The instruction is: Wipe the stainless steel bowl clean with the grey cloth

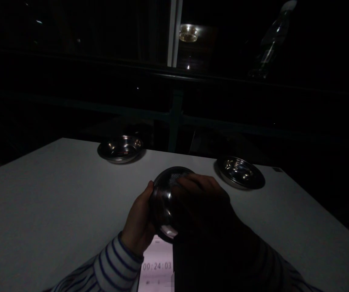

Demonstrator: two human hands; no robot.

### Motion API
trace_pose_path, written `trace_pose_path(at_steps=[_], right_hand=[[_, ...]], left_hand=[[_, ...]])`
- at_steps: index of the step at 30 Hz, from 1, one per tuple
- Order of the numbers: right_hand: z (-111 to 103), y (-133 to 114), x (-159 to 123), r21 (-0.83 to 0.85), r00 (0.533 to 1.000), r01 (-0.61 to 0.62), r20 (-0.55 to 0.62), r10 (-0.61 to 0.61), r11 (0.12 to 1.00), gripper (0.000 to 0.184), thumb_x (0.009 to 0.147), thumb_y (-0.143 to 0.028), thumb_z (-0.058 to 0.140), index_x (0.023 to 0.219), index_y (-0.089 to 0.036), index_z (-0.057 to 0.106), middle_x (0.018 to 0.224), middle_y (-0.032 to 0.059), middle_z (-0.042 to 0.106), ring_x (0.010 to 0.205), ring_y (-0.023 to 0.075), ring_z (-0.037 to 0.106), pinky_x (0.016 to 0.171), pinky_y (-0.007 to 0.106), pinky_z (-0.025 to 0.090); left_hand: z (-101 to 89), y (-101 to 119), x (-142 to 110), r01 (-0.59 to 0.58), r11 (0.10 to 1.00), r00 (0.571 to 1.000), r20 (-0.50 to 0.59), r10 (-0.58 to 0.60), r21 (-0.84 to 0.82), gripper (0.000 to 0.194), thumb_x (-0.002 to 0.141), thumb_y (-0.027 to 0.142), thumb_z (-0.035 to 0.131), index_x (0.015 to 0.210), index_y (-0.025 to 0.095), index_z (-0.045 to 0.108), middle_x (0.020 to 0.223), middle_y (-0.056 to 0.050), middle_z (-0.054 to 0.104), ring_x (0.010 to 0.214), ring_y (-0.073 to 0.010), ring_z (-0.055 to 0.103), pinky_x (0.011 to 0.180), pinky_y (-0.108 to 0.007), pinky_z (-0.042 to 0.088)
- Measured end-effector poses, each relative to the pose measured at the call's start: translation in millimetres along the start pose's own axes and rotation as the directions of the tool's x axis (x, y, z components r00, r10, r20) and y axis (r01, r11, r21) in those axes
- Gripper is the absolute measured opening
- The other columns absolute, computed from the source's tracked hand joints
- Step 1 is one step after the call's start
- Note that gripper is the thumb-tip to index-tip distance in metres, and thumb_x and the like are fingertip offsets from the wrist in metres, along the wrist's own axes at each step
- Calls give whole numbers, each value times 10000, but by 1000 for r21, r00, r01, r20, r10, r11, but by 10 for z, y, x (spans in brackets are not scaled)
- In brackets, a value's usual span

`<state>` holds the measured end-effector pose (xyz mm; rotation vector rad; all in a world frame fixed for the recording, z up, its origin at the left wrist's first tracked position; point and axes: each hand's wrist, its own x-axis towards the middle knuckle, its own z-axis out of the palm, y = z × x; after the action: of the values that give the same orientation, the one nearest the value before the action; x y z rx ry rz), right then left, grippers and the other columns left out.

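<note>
Holding the shiny metal bowl (163, 202) in front of the body, over the white table (71, 202), the left hand's grip (139, 223) pinches the bowl's side, with the thumb up near the rim. The right hand's grip (207, 196) lies across the other side of the bowl. It is so dark there that I cannot tell if its fingers pinch the bowl or just rest on it. A small grey rough patch (177, 177) shows by those fingers, but I cannot make out what it is. The bowl is tipped, and its low end sits right by the top of a lit phone (157, 255). Slipping looks like the biggest worry: the metal is smooth and round, so if the left side lets go a bit while the right side pushes, the bowl could turn and drop. It might then bump the phone and scratch its glass. The striped sleeve (110, 261) is close to the phone too, so a low arm could nudge it. Farther off, a left dish (120, 160) and a right dish (238, 184) stand near the back edge of the table. A long reach or a hard knock could send one over that edge. Dim light makes edges hard to see.
</note>
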<state>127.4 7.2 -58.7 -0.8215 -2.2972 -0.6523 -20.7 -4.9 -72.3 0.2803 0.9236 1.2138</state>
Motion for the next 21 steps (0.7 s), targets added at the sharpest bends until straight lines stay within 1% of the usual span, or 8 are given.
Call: trace_pose_path(at_steps=[2,3,6,8,13,18,19,21], right_hand=[[2,19,-1,-19,997,-16,72,18,1000,209,837,-303,537,1017,-208,586,1039,19,658,954,221,544,712,359,390],[10,14,-10,-19,998,7,62,-5,1000,211,840,-288,533,1029,-209,584,1043,16,656,960,216,540,725,360,388],[43,-39,-50,4,994,90,-58,-90,996,184,863,-208,492,1019,-216,589,1008,5,664,982,186,527,800,352,374],[47,-54,-55,18,992,96,-80,-94,995,171,867,-214,489,1001,-225,594,1013,4,663,1007,185,521,820,353,370],[-11,0,5,8,996,-10,86,9,1000,193,834,-305,547,1004,-221,588,1032,7,654,960,217,540,720,347,393],[-5,-76,4,-31,983,58,-171,-63,998,159,871,-219,471,951,-192,606,923,36,659,895,178,536,750,321,395],[-6,-76,4,-28,982,62,-178,-66,998,168,875,-212,459,954,-189,606,922,37,660,895,175,536,749,318,394],[-19,-42,9,-14,994,53,-94,-55,998,182,875,-229,463,988,-194,600,972,26,660,921,187,535,736,327,392]], left_hand=[[10,5,-10,-9,1000,1000,10,9,-7,255,862,325,486,834,118,633,704,-70,704,696,-197,674,670,-303,533],[12,9,-13,-14,1000,1000,9,14,-15,248,865,318,483,838,120,631,714,-68,706,702,-193,674,677,-296,531],[7,16,-11,-16,1000,1000,16,16,-23,258,875,317,463,844,121,629,713,-68,706,712,-194,676,685,-303,531],[-6,12,-1,-12,1000,1000,27,13,-14,269,876,326,461,845,118,629,706,-72,705,707,-201,677,676,-311,532],[-30,-13,18,-56,998,998,35,56,4,241,856,319,503,857,115,632,741,-73,712,693,-187,676,660,-283,526],[-6,11,9,-57,998,998,-1,57,15,252,865,322,482,800,122,621,703,-69,706,639,-186,671,614,-290,529],[2,18,4,-61,998,998,-7,62,17,260,866,324,478,787,121,619,686,-70,702,627,-187,669,601,-290,528],[18,29,-5,-58,998,998,-10,58,18,269,865,328,479,774,117,619,660,-74,696,604,-186,664,572,-284,524]])
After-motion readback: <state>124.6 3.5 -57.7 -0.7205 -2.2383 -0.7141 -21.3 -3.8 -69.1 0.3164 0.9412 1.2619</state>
